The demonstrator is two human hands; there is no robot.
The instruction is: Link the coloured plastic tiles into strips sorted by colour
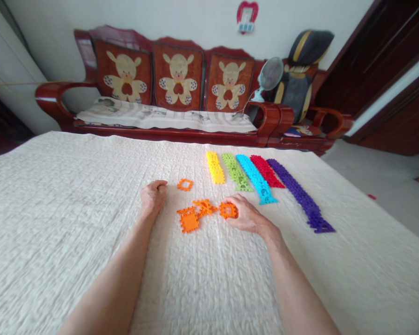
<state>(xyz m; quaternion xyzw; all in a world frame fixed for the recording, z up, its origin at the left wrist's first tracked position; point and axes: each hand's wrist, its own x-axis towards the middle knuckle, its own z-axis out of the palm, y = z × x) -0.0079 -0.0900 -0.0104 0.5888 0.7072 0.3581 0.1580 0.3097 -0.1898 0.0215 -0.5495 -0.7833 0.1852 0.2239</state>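
Observation:
My right hand [246, 213] is closed on an orange interlocking plastic piece [228, 211], a square with notched edges and a window-like middle, held by its right side. To its left lies a small heap of orange pieces [203, 207], including a solid square piece [189, 223]. A hollow orange frame piece [185, 184] lies apart, farther back. My left hand [153, 196] rests on the quilted cover left of these pieces, its fingers curled into a fist with nothing showing in it.
Overlapping rows of yellow [215, 168], green [236, 172], blue [256, 178], red [266, 170] and purple pieces [300, 195] lie at the back right on the cream quilted cover [73, 223]. Beyond it stand a wooden sofa [59, 100] and a fan [270, 74].

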